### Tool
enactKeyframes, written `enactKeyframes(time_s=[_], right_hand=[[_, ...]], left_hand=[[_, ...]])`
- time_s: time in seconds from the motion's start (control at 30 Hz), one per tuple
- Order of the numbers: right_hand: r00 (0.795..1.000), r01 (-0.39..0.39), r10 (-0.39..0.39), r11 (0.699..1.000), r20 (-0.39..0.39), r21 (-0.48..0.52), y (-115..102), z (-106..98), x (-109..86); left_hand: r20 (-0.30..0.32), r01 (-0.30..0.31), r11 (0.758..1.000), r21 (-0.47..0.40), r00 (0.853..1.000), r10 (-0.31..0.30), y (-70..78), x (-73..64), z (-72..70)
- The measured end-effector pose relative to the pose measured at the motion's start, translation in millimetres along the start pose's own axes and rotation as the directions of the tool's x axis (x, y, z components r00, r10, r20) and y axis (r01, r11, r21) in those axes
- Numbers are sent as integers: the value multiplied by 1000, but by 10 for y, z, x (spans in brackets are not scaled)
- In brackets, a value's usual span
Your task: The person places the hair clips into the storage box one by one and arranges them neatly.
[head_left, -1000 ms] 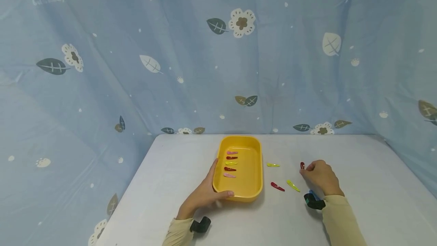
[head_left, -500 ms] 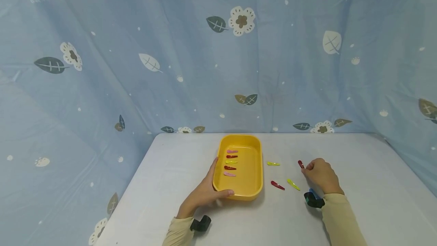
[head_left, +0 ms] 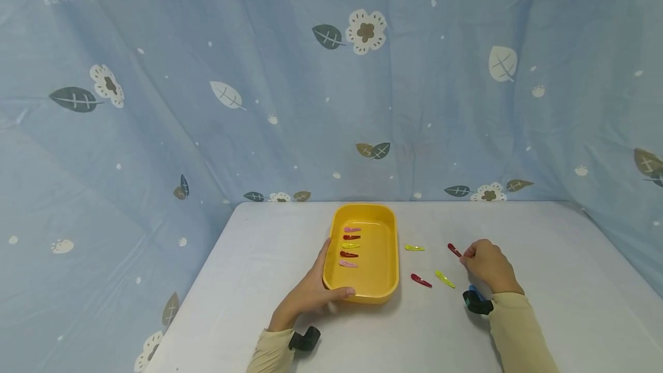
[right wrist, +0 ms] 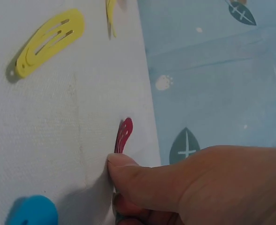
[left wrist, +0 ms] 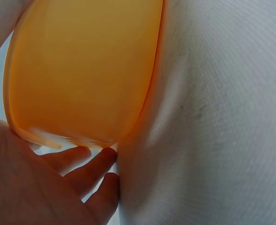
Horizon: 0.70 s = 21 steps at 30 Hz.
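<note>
My left hand (head_left: 307,295) grips the yellow plastic tray (head_left: 382,261) at its near left corner, thumb over the front rim and fingers along the left side. In the left wrist view the tray's wall (left wrist: 86,70) stands between thumb and fingers, close over the white cloth. Inside lies a column of snap hair clips: pink (head_left: 352,229), red (head_left: 351,237), yellow (head_left: 350,245), then another red and another pink. To the right, my right hand (head_left: 489,265) pinches one end of a red hair clip (right wrist: 124,132) between thumb and fingers; its rounded end points away from the hand.
Between tray and right hand lie a yellow clip (head_left: 414,248), a second yellow clip (head_left: 445,279) and a red clip (head_left: 421,281). A blue clip (right wrist: 34,212) sits partly hidden beneath the right wrist. A patterned blue curtain (head_left: 414,102) hangs behind the white table.
The red clip in my right hand has swung from nearly upright to slanting left, its free end shifting leftward. My left hand and the tray hold still.
</note>
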State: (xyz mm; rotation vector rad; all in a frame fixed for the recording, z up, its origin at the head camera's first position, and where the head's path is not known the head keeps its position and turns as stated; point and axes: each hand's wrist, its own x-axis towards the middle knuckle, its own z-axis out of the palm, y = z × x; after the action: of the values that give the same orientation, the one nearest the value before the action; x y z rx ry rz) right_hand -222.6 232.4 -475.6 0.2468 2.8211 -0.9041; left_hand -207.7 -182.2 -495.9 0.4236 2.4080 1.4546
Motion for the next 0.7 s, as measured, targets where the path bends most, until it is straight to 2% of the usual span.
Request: enactKeyframes(time_s=[0.5,0.7], right_hand=[[1000,19,-19,999,6,-40,18,24,39],[999,29,-29,999,15,-27,4,13,23]], left_hand=[[-3,4,1000,6,1000,-4,4,2,-1],[-1,-6,1000,-2,1000,6,-10,-2,-2]])
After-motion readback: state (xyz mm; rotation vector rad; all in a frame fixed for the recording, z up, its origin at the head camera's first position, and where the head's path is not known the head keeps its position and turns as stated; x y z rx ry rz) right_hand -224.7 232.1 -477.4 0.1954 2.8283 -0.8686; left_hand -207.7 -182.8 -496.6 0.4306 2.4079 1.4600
